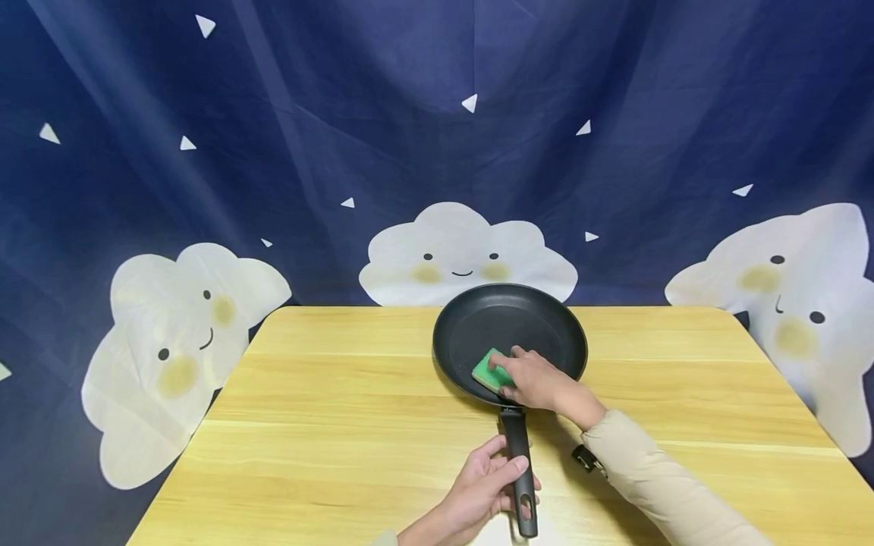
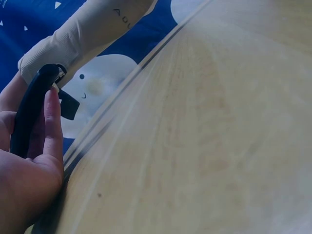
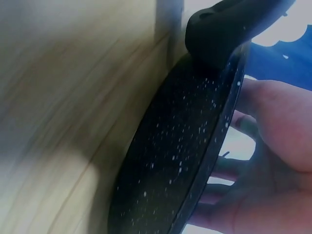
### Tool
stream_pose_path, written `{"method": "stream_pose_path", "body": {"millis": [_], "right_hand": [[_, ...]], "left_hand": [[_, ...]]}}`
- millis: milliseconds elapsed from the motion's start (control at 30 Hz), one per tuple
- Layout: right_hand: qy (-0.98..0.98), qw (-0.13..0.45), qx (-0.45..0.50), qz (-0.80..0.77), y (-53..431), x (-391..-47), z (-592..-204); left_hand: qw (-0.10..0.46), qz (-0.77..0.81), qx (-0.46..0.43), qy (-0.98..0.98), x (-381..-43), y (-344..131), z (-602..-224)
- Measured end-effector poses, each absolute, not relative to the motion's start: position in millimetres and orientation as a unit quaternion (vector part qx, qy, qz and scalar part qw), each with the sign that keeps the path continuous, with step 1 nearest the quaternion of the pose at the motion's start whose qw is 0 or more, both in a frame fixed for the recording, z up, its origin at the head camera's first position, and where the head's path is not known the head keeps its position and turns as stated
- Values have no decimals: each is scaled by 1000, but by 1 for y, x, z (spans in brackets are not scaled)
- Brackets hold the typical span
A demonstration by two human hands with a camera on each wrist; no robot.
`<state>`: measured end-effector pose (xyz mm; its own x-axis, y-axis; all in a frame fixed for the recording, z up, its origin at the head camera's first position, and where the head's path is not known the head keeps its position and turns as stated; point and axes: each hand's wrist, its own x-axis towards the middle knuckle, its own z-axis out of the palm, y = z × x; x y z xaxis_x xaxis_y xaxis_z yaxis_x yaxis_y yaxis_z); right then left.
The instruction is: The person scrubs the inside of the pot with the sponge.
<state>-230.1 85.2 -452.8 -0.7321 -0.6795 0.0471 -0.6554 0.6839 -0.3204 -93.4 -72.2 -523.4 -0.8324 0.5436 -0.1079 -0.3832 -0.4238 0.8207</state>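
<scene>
A black frying pan [image 1: 505,322] stands toward the far side of the table, its handle [image 1: 517,440] pointing back at me. My left hand [image 1: 481,481] grips that handle, thumb on top and fingers beneath it. The left wrist view shows the dark handle [image 2: 30,117] lying between thumb and fingers. Inside the pan, at its near part, my right hand [image 1: 542,379] holds a green sponge [image 1: 488,370] with a paler underside. In the right wrist view the speckled outer wall [image 3: 170,146] of the pan hides the sponge and the fingertips.
The light wooden table [image 1: 328,425] runs out on both sides of the pan. Behind it hangs a dark blue curtain [image 1: 410,114] with cloud faces. A small black device [image 1: 586,458] sits at the right sleeve [image 1: 655,470].
</scene>
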Motion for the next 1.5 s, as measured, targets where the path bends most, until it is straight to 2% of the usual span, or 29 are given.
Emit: {"method": "stream_pose_path", "body": {"millis": [567,800,1233,1500], "right_hand": [[918,41,-359,-162,58,-242,-460],[923,35,-357,-139,47,-258,-462],[942,87,-306,-108,33,-286,-452],[949,74,-291,-97,46,-307,-455]], "left_hand": [[276,842,85,456,-91,-71,-524],[274,843,81,456,-92,-72,-524],[265,846,80,455,-91,-70,-524],[267,845,84,455,-91,-68,-524]]}}
